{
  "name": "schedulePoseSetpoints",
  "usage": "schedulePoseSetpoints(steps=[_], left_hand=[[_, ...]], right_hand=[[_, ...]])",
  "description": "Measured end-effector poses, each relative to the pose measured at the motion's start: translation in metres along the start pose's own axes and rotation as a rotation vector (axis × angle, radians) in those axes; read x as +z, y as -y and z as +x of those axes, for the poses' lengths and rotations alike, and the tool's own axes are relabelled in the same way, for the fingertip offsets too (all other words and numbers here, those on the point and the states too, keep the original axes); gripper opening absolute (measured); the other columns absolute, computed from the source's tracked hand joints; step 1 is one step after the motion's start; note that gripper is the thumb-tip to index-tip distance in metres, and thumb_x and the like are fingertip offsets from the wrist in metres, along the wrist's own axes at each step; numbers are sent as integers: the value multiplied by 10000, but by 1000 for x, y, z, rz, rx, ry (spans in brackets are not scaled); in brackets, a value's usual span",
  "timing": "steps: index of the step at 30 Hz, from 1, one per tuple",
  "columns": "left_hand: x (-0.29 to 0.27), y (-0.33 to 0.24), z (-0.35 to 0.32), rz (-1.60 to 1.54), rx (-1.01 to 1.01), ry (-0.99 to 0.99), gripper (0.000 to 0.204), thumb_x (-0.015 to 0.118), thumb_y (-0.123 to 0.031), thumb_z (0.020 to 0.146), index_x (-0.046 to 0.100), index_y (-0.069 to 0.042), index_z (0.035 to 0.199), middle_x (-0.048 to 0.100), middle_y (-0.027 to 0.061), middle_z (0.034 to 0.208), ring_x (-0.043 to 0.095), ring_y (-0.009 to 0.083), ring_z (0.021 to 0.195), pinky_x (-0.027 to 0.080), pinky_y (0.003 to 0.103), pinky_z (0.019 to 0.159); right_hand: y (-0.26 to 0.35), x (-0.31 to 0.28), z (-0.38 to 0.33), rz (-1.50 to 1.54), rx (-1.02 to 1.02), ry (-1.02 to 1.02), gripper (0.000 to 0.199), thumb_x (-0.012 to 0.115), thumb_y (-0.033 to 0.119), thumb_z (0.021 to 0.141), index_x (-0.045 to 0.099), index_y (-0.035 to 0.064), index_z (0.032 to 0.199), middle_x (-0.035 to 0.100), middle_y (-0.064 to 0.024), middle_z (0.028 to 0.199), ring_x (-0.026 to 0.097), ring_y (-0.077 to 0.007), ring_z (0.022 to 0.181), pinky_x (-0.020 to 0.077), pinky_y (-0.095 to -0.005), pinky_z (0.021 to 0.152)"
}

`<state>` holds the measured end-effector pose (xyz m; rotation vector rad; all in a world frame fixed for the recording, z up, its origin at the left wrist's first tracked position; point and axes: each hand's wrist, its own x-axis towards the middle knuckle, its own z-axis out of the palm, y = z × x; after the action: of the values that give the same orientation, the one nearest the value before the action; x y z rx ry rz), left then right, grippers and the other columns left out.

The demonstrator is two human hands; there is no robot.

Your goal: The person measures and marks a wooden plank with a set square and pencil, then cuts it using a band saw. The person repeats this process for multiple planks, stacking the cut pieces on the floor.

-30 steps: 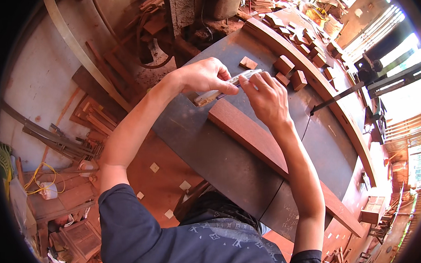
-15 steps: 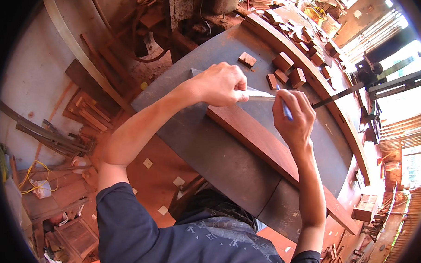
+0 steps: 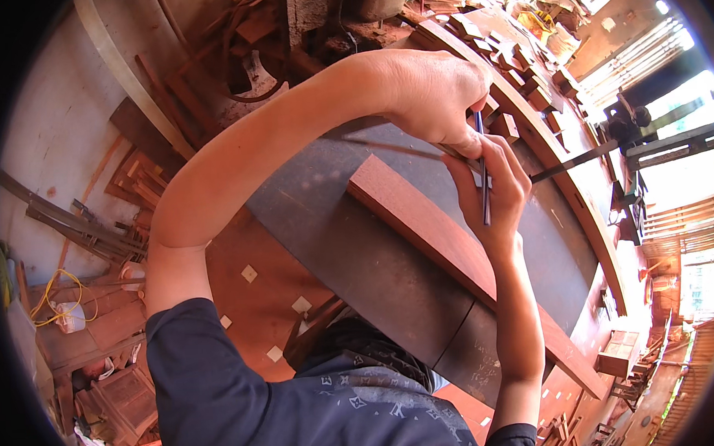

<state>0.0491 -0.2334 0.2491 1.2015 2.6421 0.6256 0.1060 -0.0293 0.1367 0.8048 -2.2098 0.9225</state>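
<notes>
Above the dark tabletop (image 3: 317, 216), my two hands meet over its far right half. My left hand (image 3: 439, 98) is closed, its fingertips at a thin metal strip (image 3: 397, 145) that looks like a ruler or the blade of a square. The strip runs leftward below the wrist, and its other end passes into the fingers. My right hand (image 3: 497, 187) touches the left fingertips and holds a slim dark blue pen (image 3: 483, 163), which points upward between its fingers. Under the right forearm lies a long reddish-brown board (image 3: 436, 232), set diagonally on the table.
Several small wood blocks (image 3: 505, 127) sit beyond my hands, partly hidden. A long curved-looking beam (image 3: 563, 168) borders the far right of the table, with more blocks behind it. A dark metal bar (image 3: 575, 162) juts in from the right. Wood scraps (image 3: 139, 179) lean at the left wall.
My left hand has moved right and nearer the camera, up against the right hand. The metal strip has shifted right with it. The pen now stands more upright in my right hand.
</notes>
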Motion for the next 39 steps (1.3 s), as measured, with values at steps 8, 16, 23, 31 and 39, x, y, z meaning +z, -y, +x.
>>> schedulePoseSetpoints(steps=[8, 16, 23, 31, 39], left_hand=[[28, 53, -63, -237, -337, -633, 424, 852, -345, 917, 723, -3, 1132, 771, 108, 1005, 713, 153, 868, 574, 337, 794], [162, 53, -120, -1100, -636, -132, 427, 789, -400, 973, 813, 23, 1027, 799, 122, 897, 734, 165, 771, 593, 354, 700], [196, 40, -104, -1513, -658, -176, 284, 711, -260, 1050, 769, 17, 1079, 762, 75, 936, 693, 97, 801, 580, 274, 745], [200, 46, -104, -1536, -589, -253, 258, 678, -204, 1066, 771, 37, 1070, 737, 56, 846, 682, 101, 713, 572, 270, 671], [204, 47, -103, -1540, -541, -288, 248, 673, -184, 1063, 784, 32, 1012, 723, 41, 785, 662, 95, 676, 552, 266, 654]], right_hand=[[-11, -35, -17, 93, 613, 448, 340, 821, 145, 885, 764, -31, 1171, 768, -143, 862, 715, -131, 841, 572, -318, 802], [-20, -30, -42, 86, 750, 648, 407, 796, 258, 926, 742, -53, 1185, 764, -201, 925, 715, -219, 855, 549, -354, 884], [-17, -18, -36, 28, 674, 711, 375, 790, 247, 926, 738, -52, 1145, 734, -208, 887, 700, -262, 806, 544, -372, 830], [-14, -16, -35, 14, 698, 705, 368, 793, 210, 932, 735, -24, 1210, 765, -179, 943, 717, -224, 861, 551, -367, 847], [-14, -11, -18, 255, 669, 387, 255, 664, 161, 1071, 757, 8, 1254, 776, -82, 1037, 723, -155, 997, 550, -317, 880]])
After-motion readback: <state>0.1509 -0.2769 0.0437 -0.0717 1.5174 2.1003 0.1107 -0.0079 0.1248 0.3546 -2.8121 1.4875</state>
